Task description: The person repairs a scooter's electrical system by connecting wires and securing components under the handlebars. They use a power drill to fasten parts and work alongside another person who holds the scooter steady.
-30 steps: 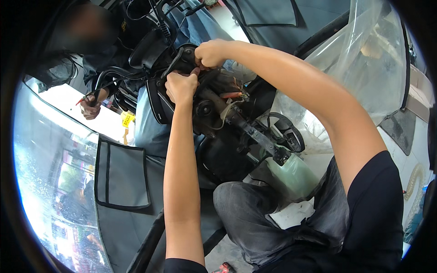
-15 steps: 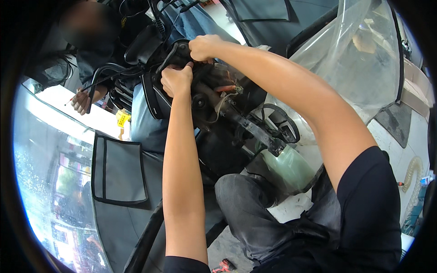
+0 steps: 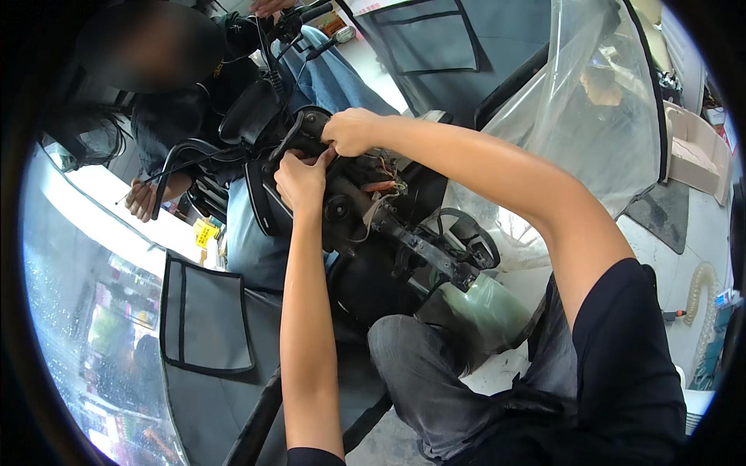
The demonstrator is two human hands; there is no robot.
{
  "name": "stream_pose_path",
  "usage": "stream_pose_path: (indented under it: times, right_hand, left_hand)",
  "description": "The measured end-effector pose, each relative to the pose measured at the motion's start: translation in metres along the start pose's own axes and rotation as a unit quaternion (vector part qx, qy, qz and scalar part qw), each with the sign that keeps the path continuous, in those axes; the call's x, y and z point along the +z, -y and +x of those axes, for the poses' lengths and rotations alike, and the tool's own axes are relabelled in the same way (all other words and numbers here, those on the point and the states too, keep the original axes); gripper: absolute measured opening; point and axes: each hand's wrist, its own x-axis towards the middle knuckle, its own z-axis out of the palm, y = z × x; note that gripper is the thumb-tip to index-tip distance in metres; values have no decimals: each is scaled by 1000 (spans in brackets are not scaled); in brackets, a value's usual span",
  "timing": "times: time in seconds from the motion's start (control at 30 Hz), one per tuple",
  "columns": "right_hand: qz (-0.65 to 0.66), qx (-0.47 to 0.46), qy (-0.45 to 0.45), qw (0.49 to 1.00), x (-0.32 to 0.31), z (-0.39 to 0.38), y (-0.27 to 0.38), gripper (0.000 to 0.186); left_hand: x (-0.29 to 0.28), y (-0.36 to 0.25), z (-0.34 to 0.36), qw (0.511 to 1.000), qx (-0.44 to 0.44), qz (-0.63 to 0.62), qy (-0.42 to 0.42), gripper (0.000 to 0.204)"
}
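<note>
Both my hands work at the bared front of a handlebar vehicle, on its black steering-head assembly. My left hand is closed, thumb and fingers pinched at the assembly's near side. Just right of it and slightly farther, my right hand has its fingers curled down close to the left fingertips. Whatever either hand pinches is hidden by the fingers. Below them sit a round black part, an orange bundle of wires and a metal frame bar.
Another person's hand holds a thin cable by a handlebar at the left; their other hand is at the top. A pale green translucent tank lies near my knee. Clear plastic sheeting and a grey cover flank the vehicle.
My right hand has come down closer to my left hand. The whole view has shifted, so the vehicle sits lower in it. The other person's second hand now shows at the top.
</note>
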Motion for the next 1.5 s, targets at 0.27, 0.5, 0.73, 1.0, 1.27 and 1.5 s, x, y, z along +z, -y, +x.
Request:
stream_pose_path:
  times: [0.27,0.5,0.73,1.0,1.27,1.5]
  right_hand:
    - [33,-102,16,994,1,8,-22,26]
    - [-1,32,161,986,-28,20,-6,46]
    - [112,76,154,979,-17,31,-6,43]
    - [160,-26,67,985,-4,30,-31,32]
    - [-23,-34,76,996,-23,34,-19,30]
    - [20,-45,40,998,-17,22,-16,23]
  left_hand:
    - [3,9,16,999,-28,24,18,59]
    - [7,-2,10,998,-57,-13,15,44]
    - [13,1,7,1000,-23,-1,-4,42]
    - [17,0,3,999,-13,12,-31,45]
    - [26,1,-4,995,-4,59,-82,40]
    - [15,1,1,999,-36,11,-31,53]
